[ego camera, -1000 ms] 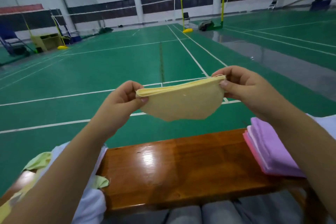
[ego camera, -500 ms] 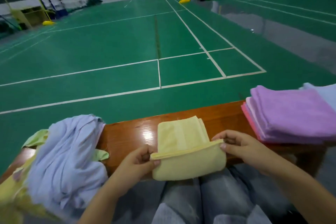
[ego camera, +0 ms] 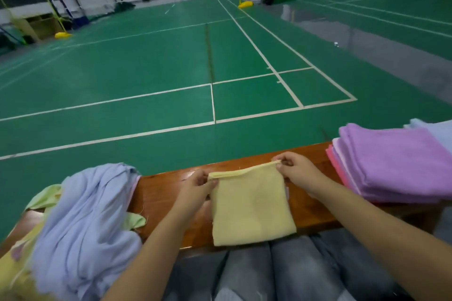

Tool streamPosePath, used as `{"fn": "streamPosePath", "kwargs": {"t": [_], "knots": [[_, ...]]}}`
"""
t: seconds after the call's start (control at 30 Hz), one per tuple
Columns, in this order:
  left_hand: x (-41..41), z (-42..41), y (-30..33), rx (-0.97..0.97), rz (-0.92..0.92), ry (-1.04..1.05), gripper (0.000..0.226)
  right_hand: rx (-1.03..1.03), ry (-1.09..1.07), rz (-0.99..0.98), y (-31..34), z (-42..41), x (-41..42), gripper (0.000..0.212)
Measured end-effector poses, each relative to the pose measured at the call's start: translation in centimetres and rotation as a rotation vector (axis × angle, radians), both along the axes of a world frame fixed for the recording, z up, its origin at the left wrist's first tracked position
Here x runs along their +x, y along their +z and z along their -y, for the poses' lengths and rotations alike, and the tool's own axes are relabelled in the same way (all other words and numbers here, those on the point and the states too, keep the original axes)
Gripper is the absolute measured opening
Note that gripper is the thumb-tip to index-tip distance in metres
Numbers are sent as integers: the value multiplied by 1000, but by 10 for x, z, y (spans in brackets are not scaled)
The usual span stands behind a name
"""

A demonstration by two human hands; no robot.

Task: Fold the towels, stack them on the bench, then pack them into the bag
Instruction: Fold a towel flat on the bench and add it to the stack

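Yellow towel pinched at both far corners on the tabletop

Left hand (ego camera: 199, 184) and right hand (ego camera: 294, 168) each grip a corner of the folded yellow towel (ego camera: 250, 208) at lower centre of the tabletop (ego camera: 166, 193); folded purple stack (ego camera: 396, 164) at right, loose pile (ego camera: 80, 222) lower left.

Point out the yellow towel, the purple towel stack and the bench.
yellow towel (ego camera: 252, 210), head view, middle of its top face.
purple towel stack (ego camera: 396, 164), head view, top towel.
bench (ego camera: 161, 193), head view, bare wood.
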State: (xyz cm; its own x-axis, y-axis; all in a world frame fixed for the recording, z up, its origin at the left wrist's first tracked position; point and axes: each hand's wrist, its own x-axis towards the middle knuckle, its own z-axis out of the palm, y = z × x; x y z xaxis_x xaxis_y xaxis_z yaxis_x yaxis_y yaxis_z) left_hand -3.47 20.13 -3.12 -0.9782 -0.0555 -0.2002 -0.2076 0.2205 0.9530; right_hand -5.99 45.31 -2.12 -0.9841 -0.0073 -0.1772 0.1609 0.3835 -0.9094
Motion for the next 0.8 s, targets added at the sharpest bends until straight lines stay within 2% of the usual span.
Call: {"fn": "streamPosePath", "kwargs": {"t": [0.2, 0.27, 0.37, 0.43, 0.53, 0.63, 0.8], "knots": [[-42, -2, -10, -50, 60, 65, 3, 110, -71, -24, -7, 9, -39, 18], [-52, -5, -14, -94, 79, 59, 17, 190, -96, -11, -10, 13, -47, 32], [-52, -10, -19, -241, 153, 53, 53, 250, -169, 102, -21, 19, -44, 65], [-43, -10, -25, -325, 202, 85, 58, 216, -199, 173, -29, 19, -32, 75], [-17, -6, -32, -409, 301, 116, 53, 164, -179, 278, -42, 9, -7, 78], [14, -4, -43, -443, 359, 68, 52, 155, -149, 272, -56, 2, 21, 76], [40, -13, -47, -356, 379, 42, 41, 278, -83, 235, -66, 8, 50, 68]]}}
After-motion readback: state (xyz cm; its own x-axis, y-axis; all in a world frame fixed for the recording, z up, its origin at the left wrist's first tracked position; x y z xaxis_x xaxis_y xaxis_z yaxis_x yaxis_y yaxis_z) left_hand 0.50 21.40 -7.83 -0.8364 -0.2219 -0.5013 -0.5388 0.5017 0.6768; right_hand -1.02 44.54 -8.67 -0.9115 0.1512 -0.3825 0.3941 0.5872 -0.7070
